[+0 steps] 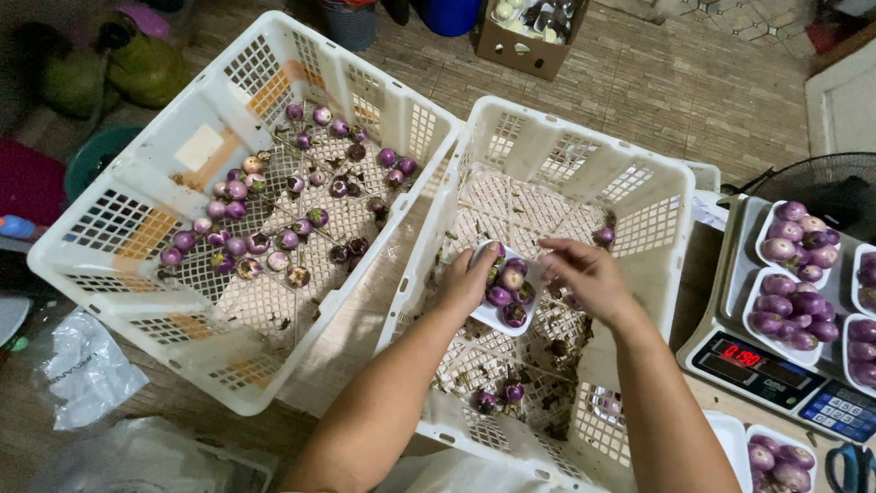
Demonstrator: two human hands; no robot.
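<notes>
One head-worn camera looks steeply down from above; it sits close over two white crates (538,183) on the floor; a scale (776,365) edges the right side.

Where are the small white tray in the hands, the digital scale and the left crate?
small white tray (486,313), head view, lower left rim.
digital scale (776,370), head view, front panel.
left crate (109,224), head view, left wall.

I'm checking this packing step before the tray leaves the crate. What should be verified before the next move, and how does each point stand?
1. Left hand grips the small white tray: ok.
2. Tray holds purple round eggplants: ok.
3. Right hand empty above the tray: cannot tell.
4. Loose eggplants left in the right crate: ok, only a few.
5. Scale has free room: not ok, filled trays cover it.
</notes>
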